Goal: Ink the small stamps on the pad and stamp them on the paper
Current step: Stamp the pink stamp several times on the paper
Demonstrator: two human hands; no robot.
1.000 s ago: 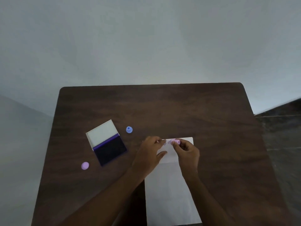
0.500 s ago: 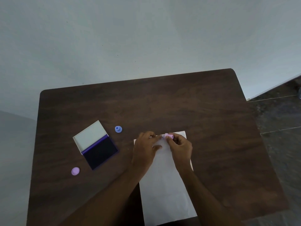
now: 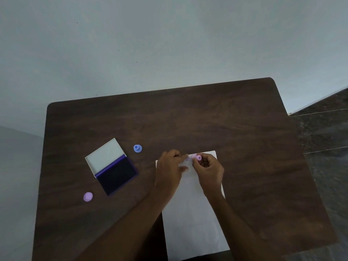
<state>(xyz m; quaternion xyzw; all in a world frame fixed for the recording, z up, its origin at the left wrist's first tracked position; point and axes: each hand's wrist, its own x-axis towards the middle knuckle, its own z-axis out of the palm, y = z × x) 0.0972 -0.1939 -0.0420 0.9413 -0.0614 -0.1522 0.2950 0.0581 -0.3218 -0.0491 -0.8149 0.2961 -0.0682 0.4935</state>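
- Stamps first: you hold a pink stamp (image 3: 197,157) in your right hand (image 3: 209,171), fingertips pinched shut around it, just above the far end of the paper (image 3: 194,223).
- Your left hand (image 3: 170,171) lies on the paper's far left corner, fingers loosely spread and flat, gripping nothing; it looks to be pinning the sheet.
- One faint purple imprint (image 3: 187,159) shows on the paper just left of the pink stamp, between your two hands. It is too small to read its design.
- By that mark, at least one stamping appears done, though you cannot tell from here whether the pink stamp is touching the sheet or lifted off it.
- A blue stamp (image 3: 137,148) stands on the table (image 3: 207,119) just beyond the ink pad (image 3: 117,175), and a lilac stamp (image 3: 88,196) lies near the pad's near-left corner; both sit well apart from the paper.
- The pad's lid is open, dark ink surface exposed.
- Most of the sheet is blank, so the bulk of the work probably remains: the blue and lilac stamps likely need inking and pressing.
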